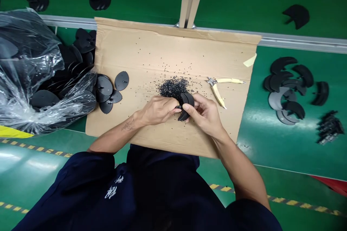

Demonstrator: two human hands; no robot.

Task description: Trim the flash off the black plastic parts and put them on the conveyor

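My right hand [207, 115] is closed on a curved black plastic part [187, 101], thumb on its near face and fingers behind. Against the part's left side, my left hand [159, 110] pinches a small black piece [179, 107], mostly hidden by the fingers. Both hands are over a sheet of cardboard [116, 50]. Just beyond them lies a heap of tiny black bits [173, 86], with more scattered around it. Side cutters [217, 86] with pale yellow handles lie spread on the cardboard, right of the heap.
Flat black oval pieces [121, 80] lie at the cardboard's left, beside a clear plastic bag [29, 115] full of similar ones. On the green table [257, 151] at right are several curved black parts [282, 72] and a pile of small black pieces [330, 127]. A metal post [192, 0] stands behind.
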